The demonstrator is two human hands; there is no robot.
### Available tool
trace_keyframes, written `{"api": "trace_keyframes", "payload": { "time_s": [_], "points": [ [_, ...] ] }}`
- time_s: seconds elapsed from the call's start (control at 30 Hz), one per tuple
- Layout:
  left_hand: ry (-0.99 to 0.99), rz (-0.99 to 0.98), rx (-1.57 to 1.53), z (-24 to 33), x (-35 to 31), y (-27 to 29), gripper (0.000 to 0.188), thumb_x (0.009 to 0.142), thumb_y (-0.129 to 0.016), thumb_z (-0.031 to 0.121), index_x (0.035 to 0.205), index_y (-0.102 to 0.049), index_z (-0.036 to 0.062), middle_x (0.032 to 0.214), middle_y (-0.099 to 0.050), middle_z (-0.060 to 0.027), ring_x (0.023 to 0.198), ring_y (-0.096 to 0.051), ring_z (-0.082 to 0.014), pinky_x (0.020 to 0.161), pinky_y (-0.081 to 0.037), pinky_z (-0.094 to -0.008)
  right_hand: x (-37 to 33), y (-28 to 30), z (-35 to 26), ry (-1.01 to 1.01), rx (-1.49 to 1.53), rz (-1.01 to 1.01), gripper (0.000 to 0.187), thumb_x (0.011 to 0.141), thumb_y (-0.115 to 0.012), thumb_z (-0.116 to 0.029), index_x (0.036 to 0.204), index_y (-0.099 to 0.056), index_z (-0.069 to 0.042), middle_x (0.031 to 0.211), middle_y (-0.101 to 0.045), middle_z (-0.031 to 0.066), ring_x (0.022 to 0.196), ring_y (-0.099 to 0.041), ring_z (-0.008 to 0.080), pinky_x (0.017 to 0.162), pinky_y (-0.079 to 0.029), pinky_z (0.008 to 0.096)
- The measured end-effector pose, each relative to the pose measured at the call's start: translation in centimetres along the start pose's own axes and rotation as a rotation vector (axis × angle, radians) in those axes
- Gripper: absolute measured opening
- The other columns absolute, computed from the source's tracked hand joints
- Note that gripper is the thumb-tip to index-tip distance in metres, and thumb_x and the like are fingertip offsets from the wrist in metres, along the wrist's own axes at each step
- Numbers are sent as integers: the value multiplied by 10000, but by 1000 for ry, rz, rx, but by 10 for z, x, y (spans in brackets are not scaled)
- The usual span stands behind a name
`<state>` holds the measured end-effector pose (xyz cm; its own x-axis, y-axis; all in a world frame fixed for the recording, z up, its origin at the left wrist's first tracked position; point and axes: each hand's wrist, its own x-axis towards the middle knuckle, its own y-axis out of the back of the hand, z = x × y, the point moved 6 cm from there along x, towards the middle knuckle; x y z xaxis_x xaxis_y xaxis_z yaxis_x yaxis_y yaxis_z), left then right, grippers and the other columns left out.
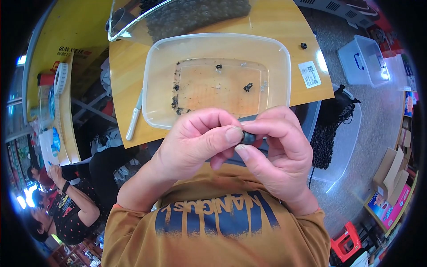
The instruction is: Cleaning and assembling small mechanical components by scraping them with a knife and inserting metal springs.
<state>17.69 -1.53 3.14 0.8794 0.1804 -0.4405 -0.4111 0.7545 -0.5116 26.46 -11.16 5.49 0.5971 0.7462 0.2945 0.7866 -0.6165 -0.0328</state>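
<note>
A small, rounded, dark black piece [248, 138] is pinched between my two hands, just in front of my chest. My left hand [195, 135] grips its left end with thumb and forefinger. From the other side, the thumb and fingertips of my right hand [280, 149] close on it; part of the piece is hidden by fingers. Beyond my hands, a clear plastic tub [284, 80] rests on the wooden table. A few black scraps [247, 87] and dark crumbs lie on its bottom. Left of the tub is a white-handled knife [133, 120].
A clear bin of many black pieces [191, 20] stands at the table's far side. On the right of the table are a loose black piece [304, 45] and a printed label [309, 74]. More black pieces [322, 144] hang at lower right. Another person [75, 209] sits left.
</note>
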Motion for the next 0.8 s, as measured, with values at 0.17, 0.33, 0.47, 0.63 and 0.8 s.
{"api": "trace_keyframes", "payload": {
  "time_s": [0.17, 0.33, 0.47, 0.63, 0.8],
  "points": [
    [8, -3, -19, 1, -2, -1, 181, 866, -559, 209, 867, -573, 29, 677, -533, -6, 550, -464, -51, 483, -367, -169, -1, -1, 6, -123, 169, -15, 282, 721, -634, 14, 993, -563, 4, 864, -509, 59, 710, -511, 106, 635, -427, 214],
    [-282, 135, 226, 17, -10, -1, 133, 863, -553, 117, 945, -541, 13, 770, -542, -15, 609, -492, -51, 528, -405, -170, -8, -3, 20, -565, 661, 72, 272, 806, -588, -123, 1018, -530, 38, 798, -525, 61, 655, -507, 118, 614, -424, 248],
    [-465, 105, 281, 24, -16, -5, 138, 847, -544, 27, 979, -517, -3, 828, -551, -29, 678, -534, -58, 589, -443, -175, -10, -11, 25, -675, 930, 29, 314, 866, -511, -205, 1059, -524, 42, 741, -540, 52, 615, -502, 113, 578, -419, 240],
    [-561, 0, 390, 31, -20, -14, 159, 832, -543, -12, 987, -510, -21, 883, -565, -64, 767, -577, -80, 650, -470, -196, -11, -19, 26, -726, 1057, -11, 359, 897, -461, -262, 1077, -528, 41, 734, -543, 40, 610, -497, 115, 588, -420, 225],
    [-612, 150, 569, 31, -21, -6, 155, 804, -582, -2, 951, -535, -12, 842, -561, -58, 682, -552, -76, 591, -445, -190, -13, -20, 30, -736, 1088, -1, 370, 908, -433, -276, 1059, -537, 45, 721, -537, 40, 586, -480, 118, 549, -401, 227]
  ]
}}
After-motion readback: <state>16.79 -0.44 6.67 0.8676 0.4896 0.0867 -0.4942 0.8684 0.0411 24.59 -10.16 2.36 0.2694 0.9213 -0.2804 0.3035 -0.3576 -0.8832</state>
